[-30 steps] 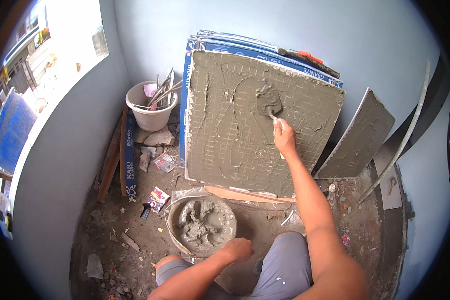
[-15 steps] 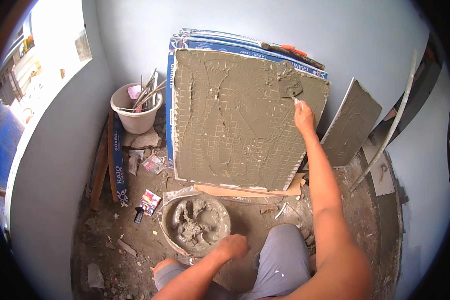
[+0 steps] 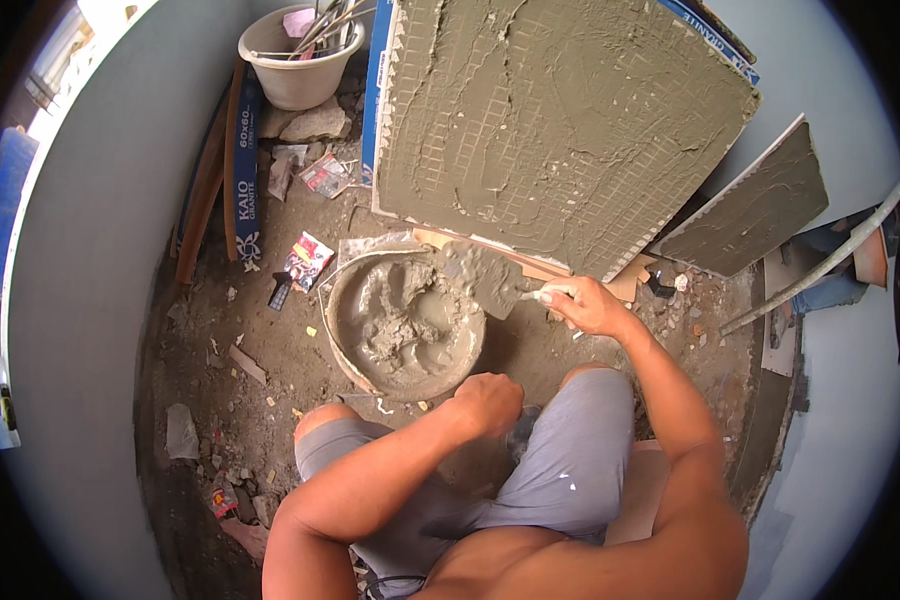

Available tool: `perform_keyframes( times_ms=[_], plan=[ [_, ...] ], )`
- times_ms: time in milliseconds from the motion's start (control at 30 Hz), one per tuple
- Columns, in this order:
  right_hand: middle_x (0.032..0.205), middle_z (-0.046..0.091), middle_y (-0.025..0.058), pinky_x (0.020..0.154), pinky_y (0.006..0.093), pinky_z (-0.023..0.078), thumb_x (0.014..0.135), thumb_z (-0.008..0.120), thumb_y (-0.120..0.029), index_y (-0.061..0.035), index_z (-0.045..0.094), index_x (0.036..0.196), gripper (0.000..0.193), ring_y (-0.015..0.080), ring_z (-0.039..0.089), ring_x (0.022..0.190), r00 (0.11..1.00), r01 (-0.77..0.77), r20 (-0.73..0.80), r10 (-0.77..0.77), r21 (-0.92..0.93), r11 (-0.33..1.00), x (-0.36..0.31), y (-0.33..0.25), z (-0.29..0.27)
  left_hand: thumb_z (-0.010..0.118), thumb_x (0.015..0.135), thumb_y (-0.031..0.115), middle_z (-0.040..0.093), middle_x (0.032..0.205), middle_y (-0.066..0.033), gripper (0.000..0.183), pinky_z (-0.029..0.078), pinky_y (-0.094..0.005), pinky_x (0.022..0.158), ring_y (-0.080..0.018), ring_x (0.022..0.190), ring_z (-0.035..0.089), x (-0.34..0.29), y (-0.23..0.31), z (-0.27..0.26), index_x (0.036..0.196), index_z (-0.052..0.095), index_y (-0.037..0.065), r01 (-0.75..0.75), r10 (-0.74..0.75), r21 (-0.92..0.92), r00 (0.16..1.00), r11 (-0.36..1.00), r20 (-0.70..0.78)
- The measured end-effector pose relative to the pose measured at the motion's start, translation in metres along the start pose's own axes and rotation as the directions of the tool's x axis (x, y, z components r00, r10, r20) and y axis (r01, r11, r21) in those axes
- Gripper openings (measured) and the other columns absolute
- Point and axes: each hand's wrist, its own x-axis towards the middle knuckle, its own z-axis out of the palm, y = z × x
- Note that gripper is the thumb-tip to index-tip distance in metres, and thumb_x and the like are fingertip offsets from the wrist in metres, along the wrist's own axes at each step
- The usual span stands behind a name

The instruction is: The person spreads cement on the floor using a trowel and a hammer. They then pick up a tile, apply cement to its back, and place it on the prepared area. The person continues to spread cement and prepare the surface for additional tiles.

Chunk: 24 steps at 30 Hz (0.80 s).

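My right hand (image 3: pixel 588 305) is closed round the handle of a mortar-caked trowel (image 3: pixel 492 281), whose blade reaches over the right rim of a bucket (image 3: pixel 343 370). Wet grey mortar (image 3: pixel 402 330) lies lumpy and smeared inside that bucket. My left hand (image 3: pixel 488 405) is a closed fist just below the bucket's near right side, with nothing visible in it. Beyond the bucket leans a large square tile (image 3: pixel 570 130), its face spread with grey mortar and a grid pattern showing through in places.
A smaller mortar-coated tile (image 3: pixel 755 205) leans at the right, near a pale pole (image 3: pixel 820 275). At the back left stands a white bucket (image 3: pixel 295 85) of tools, beside blue cardboard strips (image 3: pixel 246 170). A printed wrapper (image 3: pixel 308 260), stones and debris litter the dirt floor.
My right hand has brought the trowel down from the large tile's upper right to the bucket. The view has tilted downward. My left fist stays beside the bucket.
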Motion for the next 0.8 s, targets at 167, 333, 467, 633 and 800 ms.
perform_keyframes(
  times_ms=[167, 333, 467, 633, 800],
  plan=[
    [0.076, 0.064, 0.0199, 0.067, 0.0418, 0.048, 0.093, 0.056, -0.027, -0.0009, 0.065, 0.098, 0.028, 0.0326, 0.060, 0.069, 0.961, 0.227, 0.208, -0.183, -0.216, 0.950, 0.017, 0.005, 0.028, 0.058, 0.091, 0.031, 0.070, 0.092, -0.0214, 0.035, 0.053, -0.0447, 0.084, -0.0371, 0.093, 0.068, 0.006, 0.006, 0.011, 0.091, 0.072, -0.001, -0.013, 0.011, 0.019, 0.997, 1.000, 0.081],
    [0.086, 0.065, 0.0240, 0.076, 0.0454, 0.049, 0.093, 0.056, -0.031, -0.0026, 0.067, 0.099, 0.031, 0.0383, 0.064, 0.083, 0.984, 0.096, 0.172, -0.037, -0.351, 0.932, -0.014, 0.027, 0.000, 0.057, 0.089, 0.027, 0.070, 0.091, -0.0216, 0.031, 0.055, -0.0437, 0.081, -0.0369, 0.091, 0.069, 0.001, 0.014, 0.014, 0.088, 0.072, 0.000, -0.035, 0.035, 0.013, 0.998, 0.999, 0.059],
    [0.090, 0.066, 0.0236, 0.080, 0.0464, 0.049, 0.087, 0.063, -0.033, -0.0005, 0.067, 0.097, 0.034, 0.0410, 0.063, 0.088, 0.998, -0.006, -0.058, -0.027, -0.499, 0.866, -0.051, 0.055, -0.027, 0.055, 0.084, 0.017, 0.070, 0.091, -0.0219, 0.024, 0.056, -0.0430, 0.078, -0.0365, 0.089, 0.070, -0.008, 0.013, 0.011, 0.086, 0.073, 0.000, -0.025, 0.020, 0.044, 0.994, 0.999, 0.104],
    [0.095, 0.054, 0.0152, 0.077, 0.0445, 0.051, 0.082, 0.068, -0.020, -0.0012, 0.056, 0.103, 0.030, 0.0319, 0.059, 0.087, 0.858, 0.366, -0.058, -0.511, -0.628, 0.687, -0.043, 0.049, 0.006, 0.055, 0.083, 0.015, 0.070, 0.092, -0.0228, 0.024, 0.056, -0.0433, 0.079, -0.0364, 0.090, 0.070, 0.001, 0.021, 0.017, 0.088, 0.073, 0.000, -0.061, 0.044, 0.083, 0.981, 0.995, 0.191],
    [0.092, 0.057, 0.0146, 0.072, 0.0476, 0.050, 0.083, 0.064, -0.014, -0.0075, 0.046, 0.100, 0.026, 0.0377, 0.062, 0.087, 0.827, 0.490, 0.066, -0.558, -0.570, 0.659, 0.027, 0.080, 0.056, 0.056, 0.086, 0.020, 0.070, 0.094, -0.0234, 0.027, 0.055, -0.0437, 0.081, -0.0378, 0.092, 0.069, 0.006, 0.027, 0.021, 0.093, 0.072, 0.000, -0.078, 0.049, 0.133, 0.977, 0.988, 0.208]
  ],
)
